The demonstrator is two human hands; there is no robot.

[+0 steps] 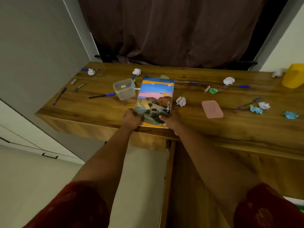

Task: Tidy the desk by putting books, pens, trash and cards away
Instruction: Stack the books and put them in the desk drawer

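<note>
A book [156, 97] with a sunset-and-rocks cover lies flat near the front edge of the wooden desk [230, 129]. My left hand [132, 117] grips its near left corner, fingers curled over the cover. My right hand [171, 120] holds the near right corner, thumb on top. Several blue pens lie scattered, one [102, 95] left of the book and another [236, 86] at the right. Crumpled paper balls dot the desk, one [181, 101] just right of the book, one [136, 71] behind it.
A clear plastic box [124, 89] stands just left of the book. A pink case [212, 109] lies to the right, and a yellow bin [293, 76] stands at the far right. A dark curtain [172, 30] hangs behind. Cabinet drawers [49, 155] are at the lower left.
</note>
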